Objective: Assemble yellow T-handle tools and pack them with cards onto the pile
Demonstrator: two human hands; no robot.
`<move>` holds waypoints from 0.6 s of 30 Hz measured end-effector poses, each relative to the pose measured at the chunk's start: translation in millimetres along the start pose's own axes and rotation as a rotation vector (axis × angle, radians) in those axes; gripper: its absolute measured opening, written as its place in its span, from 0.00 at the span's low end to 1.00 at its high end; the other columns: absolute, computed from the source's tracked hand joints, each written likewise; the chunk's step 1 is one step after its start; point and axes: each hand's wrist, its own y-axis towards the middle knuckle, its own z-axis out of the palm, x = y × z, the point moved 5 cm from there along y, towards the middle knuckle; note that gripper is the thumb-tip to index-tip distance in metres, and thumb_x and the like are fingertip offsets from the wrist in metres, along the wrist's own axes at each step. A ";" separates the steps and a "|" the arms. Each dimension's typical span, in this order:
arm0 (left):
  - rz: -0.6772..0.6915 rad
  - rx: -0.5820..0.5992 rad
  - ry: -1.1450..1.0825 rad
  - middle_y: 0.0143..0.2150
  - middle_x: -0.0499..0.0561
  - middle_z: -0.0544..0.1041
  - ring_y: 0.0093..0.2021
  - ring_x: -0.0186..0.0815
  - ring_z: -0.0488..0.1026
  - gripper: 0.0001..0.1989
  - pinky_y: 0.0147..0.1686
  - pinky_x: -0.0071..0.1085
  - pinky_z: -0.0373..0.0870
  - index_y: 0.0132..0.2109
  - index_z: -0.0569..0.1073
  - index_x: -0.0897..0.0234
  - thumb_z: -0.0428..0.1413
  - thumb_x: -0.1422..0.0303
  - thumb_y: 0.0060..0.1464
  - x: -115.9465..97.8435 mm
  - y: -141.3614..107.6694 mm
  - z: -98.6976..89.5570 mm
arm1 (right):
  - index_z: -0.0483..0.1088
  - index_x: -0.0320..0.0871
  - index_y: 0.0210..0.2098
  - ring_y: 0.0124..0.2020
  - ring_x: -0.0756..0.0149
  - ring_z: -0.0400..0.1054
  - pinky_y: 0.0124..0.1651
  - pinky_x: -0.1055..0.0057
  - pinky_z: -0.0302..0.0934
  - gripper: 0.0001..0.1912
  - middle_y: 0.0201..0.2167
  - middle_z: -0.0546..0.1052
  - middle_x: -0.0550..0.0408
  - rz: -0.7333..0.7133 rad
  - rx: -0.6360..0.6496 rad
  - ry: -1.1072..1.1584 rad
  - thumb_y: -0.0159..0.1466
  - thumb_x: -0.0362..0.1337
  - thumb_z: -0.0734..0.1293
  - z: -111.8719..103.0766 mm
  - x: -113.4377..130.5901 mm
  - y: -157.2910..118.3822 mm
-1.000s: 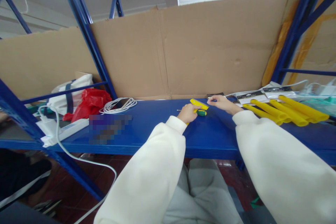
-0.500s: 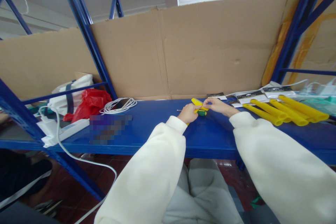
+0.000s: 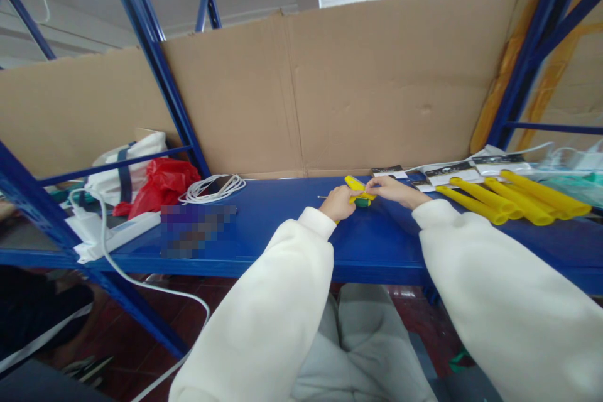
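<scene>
Left hand (image 3: 337, 203) grips the yellow piece (image 3: 354, 183), which projects toward the right hand (image 3: 389, 190). Right fingertips pinch narrowly at its end; contents indiscernible. Green handle (image 3: 362, 203) lies beside the left hand. Advisable: steady left grip.

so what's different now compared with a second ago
The right hand has moved left and slightly nearer the person; its fingers now appear to touch the right end of the yellow tool, where there was a gap. Whether they grip anything is unclear. The left hand still holds the tool; the yellow tubes lie as before.
</scene>
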 end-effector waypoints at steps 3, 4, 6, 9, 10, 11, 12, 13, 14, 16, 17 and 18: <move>-0.001 -0.007 -0.015 0.55 0.53 0.78 0.56 0.42 0.74 0.26 0.57 0.33 0.68 0.58 0.75 0.56 0.54 0.79 0.53 -0.1 -0.3 -0.2 | 0.71 0.42 0.22 0.31 0.67 0.68 0.42 0.72 0.62 0.05 0.25 0.76 0.56 0.020 0.003 0.018 0.51 0.28 0.66 -0.3 0.3 -0.4; -0.004 -0.011 -0.020 0.55 0.52 0.78 0.56 0.42 0.74 0.26 0.57 0.33 0.67 0.58 0.75 0.55 0.54 0.79 0.53 0.0 -0.4 -0.4 | 0.71 0.42 0.21 0.31 0.67 0.68 0.42 0.72 0.62 0.06 0.25 0.76 0.56 0.031 -0.001 0.030 0.51 0.27 0.66 -0.1 0.6 -0.8; -0.012 -0.020 -0.028 0.55 0.52 0.78 0.56 0.42 0.74 0.26 0.57 0.33 0.67 0.58 0.75 0.55 0.55 0.79 0.53 0.8 -0.4 -0.8 | 0.71 0.42 0.22 0.32 0.66 0.68 0.42 0.71 0.62 0.06 0.25 0.76 0.56 0.051 -0.016 0.067 0.51 0.26 0.65 1.5 1.7 -2.1; -0.021 -0.036 -0.038 0.55 0.52 0.78 0.57 0.42 0.73 0.27 0.58 0.33 0.67 0.58 0.75 0.55 0.54 0.79 0.53 1.9 -0.1 -2.2 | 0.72 0.42 0.24 0.34 0.66 0.68 0.45 0.70 0.62 0.06 0.27 0.76 0.56 0.087 -0.068 0.130 0.53 0.27 0.64 6.0 3.7 -4.9; -0.023 -0.040 -0.039 0.55 0.52 0.77 0.57 0.41 0.73 0.27 0.58 0.32 0.67 0.59 0.75 0.55 0.54 0.79 0.53 2.2 -0.1 -2.7 | 0.71 0.42 0.25 0.34 0.66 0.68 0.46 0.70 0.62 0.06 0.28 0.76 0.56 0.101 -0.097 0.151 0.53 0.27 0.64 7.6 4.3 -5.8; -0.026 -0.043 -0.038 0.56 0.52 0.77 0.57 0.41 0.73 0.27 0.58 0.32 0.67 0.59 0.74 0.55 0.54 0.79 0.53 2.5 0.0 -3.2 | 0.70 0.42 0.26 0.35 0.66 0.68 0.46 0.70 0.62 0.05 0.29 0.75 0.56 0.115 -0.126 0.171 0.54 0.27 0.64 9.2 4.9 -6.6; -0.028 -0.045 -0.035 0.56 0.52 0.77 0.57 0.41 0.73 0.27 0.58 0.33 0.67 0.59 0.74 0.56 0.54 0.79 0.53 2.7 0.1 -3.5 | 0.69 0.42 0.26 0.36 0.67 0.68 0.47 0.70 0.62 0.05 0.29 0.75 0.56 0.132 -0.155 0.191 0.53 0.27 0.64 10.7 5.1 -7.2; -0.030 -0.047 -0.031 0.56 0.53 0.77 0.57 0.41 0.73 0.27 0.57 0.33 0.67 0.59 0.74 0.56 0.54 0.79 0.53 2.8 0.1 -3.8 | 0.68 0.43 0.27 0.36 0.67 0.67 0.47 0.70 0.62 0.05 0.30 0.74 0.56 0.146 -0.180 0.212 0.53 0.27 0.65 12.3 5.1 -7.6; -0.031 -0.048 -0.028 0.56 0.53 0.77 0.57 0.42 0.73 0.27 0.57 0.33 0.68 0.59 0.74 0.56 0.54 0.79 0.53 2.9 0.2 -3.9 | 0.67 0.43 0.27 0.37 0.67 0.67 0.46 0.70 0.62 0.05 0.31 0.74 0.56 0.161 -0.198 0.234 0.53 0.27 0.65 13.9 4.9 -7.7; -0.034 -0.052 -0.026 0.56 0.53 0.77 0.56 0.42 0.73 0.27 0.57 0.33 0.68 0.59 0.74 0.55 0.54 0.79 0.54 3.1 0.2 -3.9 | 0.65 0.44 0.28 0.38 0.66 0.67 0.46 0.70 0.62 0.06 0.31 0.73 0.56 0.177 -0.212 0.271 0.52 0.29 0.67 16.9 3.7 -7.0; -0.035 -0.054 -0.026 0.55 0.53 0.77 0.56 0.41 0.74 0.27 0.57 0.33 0.68 0.59 0.74 0.55 0.54 0.79 0.54 3.2 0.3 -3.8 | 0.65 0.44 0.29 0.38 0.66 0.67 0.46 0.70 0.62 0.07 0.32 0.73 0.56 0.176 -0.213 0.286 0.52 0.29 0.67 18.1 3.0 -6.4; -0.037 -0.057 -0.026 0.55 0.53 0.77 0.56 0.41 0.74 0.27 0.57 0.33 0.68 0.59 0.74 0.55 0.54 0.79 0.54 3.5 0.4 -3.6 | 0.64 0.44 0.29 0.39 0.65 0.67 0.46 0.70 0.62 0.08 0.32 0.72 0.56 0.171 -0.214 0.300 0.52 0.30 0.68 18.9 2.2 -5.7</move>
